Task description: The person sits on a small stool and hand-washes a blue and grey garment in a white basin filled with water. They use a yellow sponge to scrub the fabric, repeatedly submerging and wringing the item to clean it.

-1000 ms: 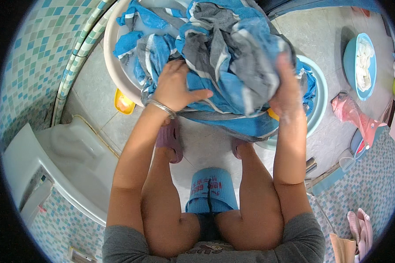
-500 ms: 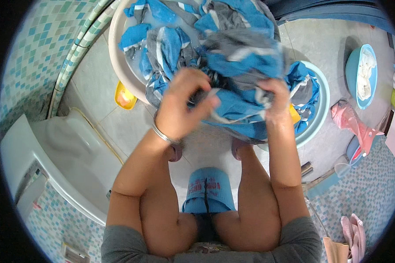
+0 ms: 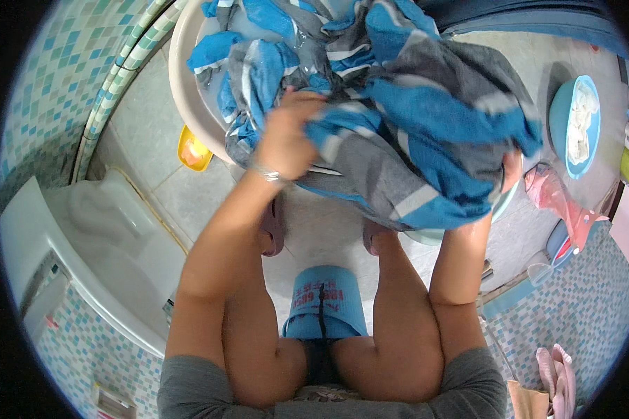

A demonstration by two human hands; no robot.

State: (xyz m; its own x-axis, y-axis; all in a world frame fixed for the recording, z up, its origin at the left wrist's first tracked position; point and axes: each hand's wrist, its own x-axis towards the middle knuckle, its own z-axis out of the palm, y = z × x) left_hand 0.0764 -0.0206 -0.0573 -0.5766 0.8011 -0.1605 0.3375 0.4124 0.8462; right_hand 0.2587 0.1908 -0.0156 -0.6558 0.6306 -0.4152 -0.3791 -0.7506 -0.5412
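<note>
A large cloth with blue, grey and white stripes, wet-looking and bunched, lies over the front of a big white basin and stretches to the right. My left hand, a silver bangle on its wrist, is closed on the cloth's folds at the basin's front edge; its fingers are partly blurred. Farther right, my right hand grips the cloth's outer end and holds it raised, most of the fingers hidden behind the fabric. Beneath this end is a light-blue basin, mostly covered. Cloudy water shows in the white basin.
A yellow scoop lies left of the white basin. At the right are a small blue basin with white cloth and a pink plastic bag. A blue bucket-like seat is between my legs. White bathroom ware stands left.
My right hand has moved right and slightly down, pulling the cloth out over the light-blue basin. My left hand has shifted slightly up and left, and its fingers have closed in on the cloth.
</note>
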